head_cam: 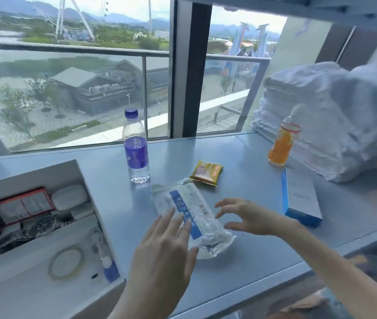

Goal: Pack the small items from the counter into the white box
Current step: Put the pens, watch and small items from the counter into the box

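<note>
Far left, the open white cardboard box (79, 171) sits on the pale grey-blue counter (229, 153), already holding a few bits: a flat red-edged packet (21, 204), a small white rounded case (68, 196), a dark-faced metal wristwatch (43, 227), a clear roll of tape (66, 263) & a small bottle w/ a blue label (108, 265) against the right wall.

Next along, near the window, a clear plastic water bottle w/ purple cap and label (136, 148) stands upright, apart from the box.

Front centre, the left hand (166, 247) is spread flat, fingers straight, tips over the left edge of a crinkly clear plastic packet w/ a blue stripe (194, 217). Can't tell if they press on it or just hover. The packet lies flat on the counter, outside the box, btwn the two hands.

Just behind it, a small yellow foil snack packet (207, 172) lies flat, almost touching its far end.

The right hand (249, 217) is at the packet's right side, fingers loosely curved & splayed, gripping nothing.

Further right, a blue-and-white cardboard carton (302, 199) lies flat; behind it an orange juice bottle (283, 146) stands upright, next to a stack of folded white towels (321, 111).
</note>
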Tool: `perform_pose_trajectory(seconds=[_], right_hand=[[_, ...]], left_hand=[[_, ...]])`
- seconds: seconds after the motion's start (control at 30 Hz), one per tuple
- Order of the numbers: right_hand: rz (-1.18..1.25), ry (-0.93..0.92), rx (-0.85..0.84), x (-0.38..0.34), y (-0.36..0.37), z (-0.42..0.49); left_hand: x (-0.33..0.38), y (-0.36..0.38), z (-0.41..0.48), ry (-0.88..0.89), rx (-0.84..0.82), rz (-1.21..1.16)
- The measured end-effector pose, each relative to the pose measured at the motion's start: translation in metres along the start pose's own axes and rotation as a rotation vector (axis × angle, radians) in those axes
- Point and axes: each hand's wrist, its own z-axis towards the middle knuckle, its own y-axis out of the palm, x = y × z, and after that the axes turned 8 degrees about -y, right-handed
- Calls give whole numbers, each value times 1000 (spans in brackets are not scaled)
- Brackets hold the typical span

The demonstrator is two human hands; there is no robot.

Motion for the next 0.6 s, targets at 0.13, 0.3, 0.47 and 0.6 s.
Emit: perform_pose_trajectory(seconds=[0.13,0.3,0.47,0.6], right_hand=[[9,13,-92,35,18,-15],[38,10,-96,66,11,-18],[-2,-25,-74,92,-3,-5],[0,-51,9,101,-10,15]], left_hand=[[27,48,30,-40,-291,126],[23,104,55,-194,-479,145],[5,124,59,-17,-451,10],[-9,109,58,132,-552,-150]])
